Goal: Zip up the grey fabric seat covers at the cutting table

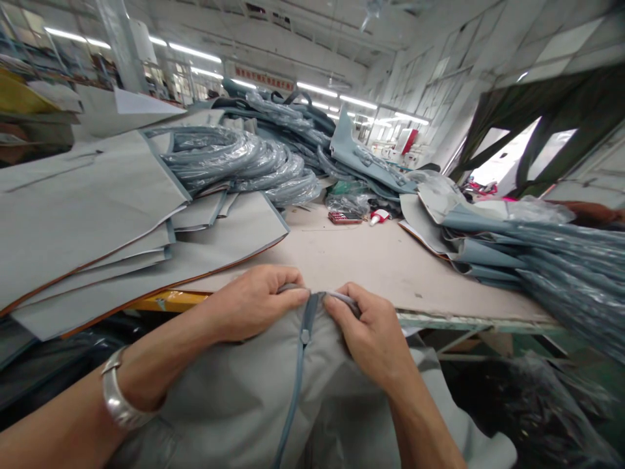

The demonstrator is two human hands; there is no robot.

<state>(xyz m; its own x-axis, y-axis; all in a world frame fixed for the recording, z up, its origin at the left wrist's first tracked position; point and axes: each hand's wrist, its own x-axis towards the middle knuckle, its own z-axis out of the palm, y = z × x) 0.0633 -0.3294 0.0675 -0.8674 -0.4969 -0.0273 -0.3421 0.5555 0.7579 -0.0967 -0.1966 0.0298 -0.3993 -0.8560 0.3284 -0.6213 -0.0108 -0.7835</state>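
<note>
A large grey fabric piece [244, 391] hangs below both hands at the table's near edge. A blue-grey strip with a small round pale piece [305, 336] runs down its middle. My left hand [251, 303] pinches the fabric's top edge just left of the strip, thumb and fingers closed on it. On the right of the strip, my right hand [374, 329] grips the same edge in a similar pinch. The edge between the two hands is nearly level. A silver bracelet [117, 391] is on my left wrist.
Stacked grey sheets [88, 202] lie on the left of the table [342, 260]. Plastic-wrapped coils [234, 156] are piled behind. A red phone-like device [346, 217] and a small white bottle with red [379, 217] lie mid-table. Folded blue-grey pieces [493, 244] are at right.
</note>
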